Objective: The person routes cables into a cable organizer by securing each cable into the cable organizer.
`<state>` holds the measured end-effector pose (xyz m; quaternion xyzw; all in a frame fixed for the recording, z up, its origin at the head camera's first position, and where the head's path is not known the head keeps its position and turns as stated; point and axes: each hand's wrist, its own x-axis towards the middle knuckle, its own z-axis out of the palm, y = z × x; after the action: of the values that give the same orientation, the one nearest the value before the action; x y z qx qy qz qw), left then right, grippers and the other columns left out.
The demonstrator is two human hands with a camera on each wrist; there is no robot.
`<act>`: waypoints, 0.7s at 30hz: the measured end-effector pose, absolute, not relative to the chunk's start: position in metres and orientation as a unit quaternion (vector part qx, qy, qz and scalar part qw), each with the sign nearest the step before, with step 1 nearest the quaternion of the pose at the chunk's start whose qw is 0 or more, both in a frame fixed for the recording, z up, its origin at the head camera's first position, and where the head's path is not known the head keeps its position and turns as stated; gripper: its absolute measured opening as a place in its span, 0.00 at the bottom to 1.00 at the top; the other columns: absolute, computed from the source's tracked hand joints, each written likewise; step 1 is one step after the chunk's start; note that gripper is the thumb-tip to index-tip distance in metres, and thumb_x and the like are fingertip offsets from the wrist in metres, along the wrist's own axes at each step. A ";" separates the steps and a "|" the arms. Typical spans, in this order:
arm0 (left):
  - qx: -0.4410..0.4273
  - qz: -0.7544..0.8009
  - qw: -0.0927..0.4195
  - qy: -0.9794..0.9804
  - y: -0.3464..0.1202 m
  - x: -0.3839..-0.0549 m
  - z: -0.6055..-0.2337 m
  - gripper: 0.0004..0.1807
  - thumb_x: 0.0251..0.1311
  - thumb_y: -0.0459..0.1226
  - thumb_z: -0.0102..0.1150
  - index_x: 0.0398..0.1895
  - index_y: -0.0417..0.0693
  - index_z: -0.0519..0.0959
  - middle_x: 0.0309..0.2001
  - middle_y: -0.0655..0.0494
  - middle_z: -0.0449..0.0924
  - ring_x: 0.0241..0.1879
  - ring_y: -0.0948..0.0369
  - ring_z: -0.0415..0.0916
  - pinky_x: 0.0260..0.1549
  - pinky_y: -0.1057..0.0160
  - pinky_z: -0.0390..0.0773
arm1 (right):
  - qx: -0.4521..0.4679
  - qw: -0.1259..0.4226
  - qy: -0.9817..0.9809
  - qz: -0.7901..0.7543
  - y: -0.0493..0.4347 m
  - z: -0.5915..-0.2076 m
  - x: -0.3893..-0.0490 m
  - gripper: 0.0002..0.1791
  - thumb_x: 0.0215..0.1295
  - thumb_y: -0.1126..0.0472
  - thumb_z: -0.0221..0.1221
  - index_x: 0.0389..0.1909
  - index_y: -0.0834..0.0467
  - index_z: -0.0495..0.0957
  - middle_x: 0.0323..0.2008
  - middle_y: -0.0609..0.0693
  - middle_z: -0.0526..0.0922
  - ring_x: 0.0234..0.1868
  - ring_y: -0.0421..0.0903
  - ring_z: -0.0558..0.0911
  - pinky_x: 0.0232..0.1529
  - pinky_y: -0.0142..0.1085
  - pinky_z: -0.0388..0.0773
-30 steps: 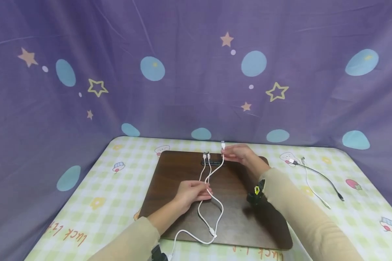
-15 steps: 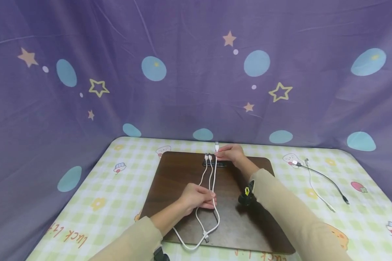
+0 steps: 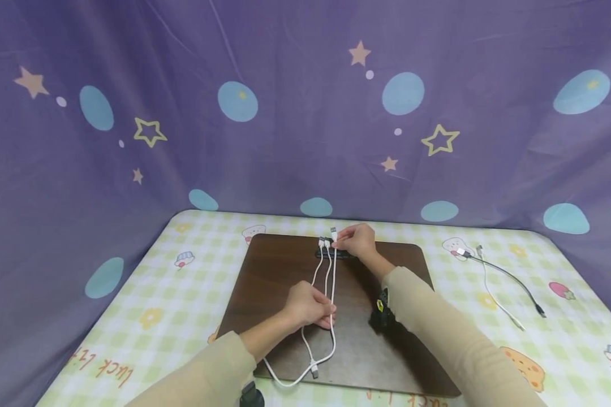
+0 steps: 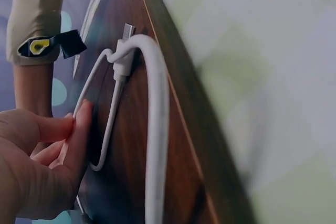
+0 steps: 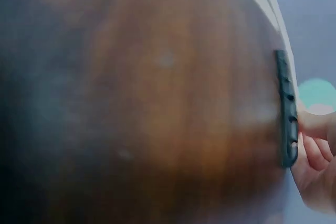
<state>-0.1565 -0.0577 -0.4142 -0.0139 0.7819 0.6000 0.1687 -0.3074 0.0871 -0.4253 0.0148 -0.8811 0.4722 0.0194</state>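
Note:
A white USB cable (image 3: pixel 334 271) runs up the middle of the dark wooden board (image 3: pixel 265 271). My right hand (image 3: pixel 356 241) pinches it just below its USB plug (image 3: pixel 333 232), close over a black slotted cable holder (image 3: pixel 344 255). Lower down, my left hand (image 3: pixel 309 306) pinches the same cable between thumb and fingers. Two other white cables have their plugs (image 3: pixel 324 244) side by side at the holder's left end. In the right wrist view, several notches show along the holder (image 5: pixel 287 114), with fingers beside it. A loose plug (image 4: pixel 124 59) lies near the board's front edge.
On the checked tablecloth (image 3: pixel 147 271) to the right lie a black cable (image 3: pixel 511 277) and a short white cable (image 3: pixel 494 297). A purple patterned curtain (image 3: pixel 285 56) hangs behind the table. One white cable loops over the board's front edge.
My right hand has moved left and slightly down with the cable's plug, toward the other two plugs. My left hand has shifted slightly right and down, and the cable now runs straighter between the hands.

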 end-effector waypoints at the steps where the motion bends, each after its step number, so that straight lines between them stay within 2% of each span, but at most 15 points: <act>1: -0.011 0.589 0.167 0.791 -0.057 -0.157 -0.413 0.05 0.53 0.22 0.61 0.30 0.23 0.82 0.24 0.33 0.84 0.14 0.64 0.80 0.20 0.65 0.85 | 0.023 0.036 -0.890 0.453 0.086 -0.425 -0.306 0.11 0.44 0.64 0.74 0.27 0.64 0.85 0.24 0.55 0.88 0.18 0.33 0.79 0.21 0.21 0.74; 7: -0.002 0.518 0.160 0.841 -0.049 -0.160 -0.411 0.03 0.52 0.24 0.62 0.23 0.30 0.82 0.17 0.41 0.83 0.08 0.69 0.73 0.15 0.68 0.82 | 0.038 0.092 -0.909 0.405 0.077 -0.424 -0.299 0.08 0.43 0.66 0.74 0.24 0.64 0.85 0.25 0.58 0.88 0.22 0.44 0.85 0.21 0.24 0.75; 12: 0.028 0.466 0.164 0.869 -0.047 -0.161 -0.405 0.06 0.51 0.25 0.63 0.19 0.34 0.83 0.16 0.44 0.83 0.08 0.68 0.75 0.14 0.70 0.81 | 0.026 0.115 -0.919 0.376 0.073 -0.419 -0.298 0.07 0.42 0.67 0.74 0.22 0.64 0.85 0.23 0.56 0.88 0.25 0.47 0.84 0.29 0.29 0.79; 21: 0.046 0.416 0.181 0.890 -0.049 -0.163 -0.399 0.07 0.51 0.27 0.64 0.18 0.37 0.84 0.17 0.46 0.84 0.11 0.65 0.79 0.15 0.72 0.80 | 0.033 0.141 -0.915 0.376 0.068 -0.426 -0.293 0.06 0.45 0.68 0.72 0.25 0.64 0.85 0.24 0.56 0.87 0.27 0.48 0.85 0.35 0.37 0.84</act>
<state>-0.1628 -0.0489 -0.3989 0.0456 0.8902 0.4157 0.1809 -0.2931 0.0684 -0.4257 0.0333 -0.9151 0.3762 0.1412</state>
